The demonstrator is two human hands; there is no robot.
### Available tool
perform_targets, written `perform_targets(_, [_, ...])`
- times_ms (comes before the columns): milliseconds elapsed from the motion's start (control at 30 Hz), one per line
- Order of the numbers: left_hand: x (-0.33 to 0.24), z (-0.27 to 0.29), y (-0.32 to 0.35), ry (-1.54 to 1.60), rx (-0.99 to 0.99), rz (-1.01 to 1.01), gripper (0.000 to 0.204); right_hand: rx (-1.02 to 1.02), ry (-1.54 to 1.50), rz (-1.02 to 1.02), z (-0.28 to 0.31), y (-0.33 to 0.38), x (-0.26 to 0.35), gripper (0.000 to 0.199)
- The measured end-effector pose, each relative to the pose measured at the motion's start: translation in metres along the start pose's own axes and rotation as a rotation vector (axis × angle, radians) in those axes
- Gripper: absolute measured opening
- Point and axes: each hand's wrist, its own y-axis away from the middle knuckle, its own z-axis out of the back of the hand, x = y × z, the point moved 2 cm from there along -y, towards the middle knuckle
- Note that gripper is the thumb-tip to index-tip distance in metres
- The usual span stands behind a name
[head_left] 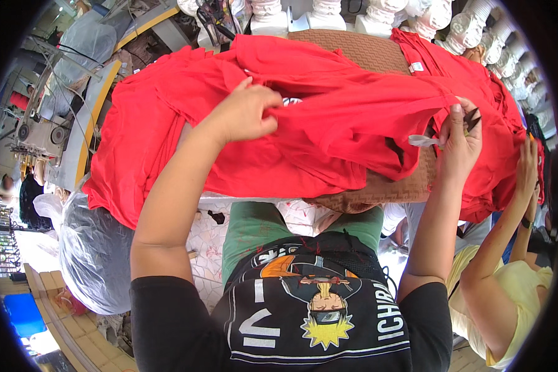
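Note:
A red garment (353, 124) lies spread in loose folds across a padded brown surface in front of me. My left hand (248, 111) is over its left part, fingers curled in; what they pinch, if anything, I cannot make out. At the right, my right hand (462, 136) is closed at the garment's edge, and the cloth stretches toward it. Dark pointed blades, like those of thread snips (472, 119), stick out of this hand. A pale grey strip or loop (423, 141) shows on its other side.
More red garments (136, 130) are heaped at left, and another red pile (490, 136) at right. The brown patterned cushion (369, 49) shows between them. A co-worker's arm (502, 217) reaches in from the right. A plastic-wrapped bundle (93, 254) stands at lower left; white balusters (378, 15) line the back.

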Motion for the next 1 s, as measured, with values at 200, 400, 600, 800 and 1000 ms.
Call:
perform_targets(200, [-0.01, 0.051, 0.005, -0.813, -0.182, 0.173, 0.038, -0.133, 0.023, -0.039, 0.008, -0.022, -0.015, 0.013])
perform_targets(400, [-0.108, 0.027, 0.04, -0.776, -0.526, 0.112, 0.022, -0.15, 0.046, -0.065, 0.034, -0.039, -0.057, 0.014])
perform_targets(600, [-0.155, -0.075, 0.096, 0.383, 0.24, -0.509, 0.041, -0.16, 0.569, -0.089, 0.049, -0.007, -0.083, 0.025])
perform_targets(800, [-0.092, -0.058, 0.069, 0.414, -0.291, -0.024, 0.012, 0.271, 0.632, -0.049, 0.0, 0.058, -0.044, 0.009])
perform_targets(1000, [-0.062, -0.072, 0.038, 0.196, -0.451, 0.073, 0.019, 0.635, 0.647, -0.197, -0.069, 0.103, -0.044, 0.022])
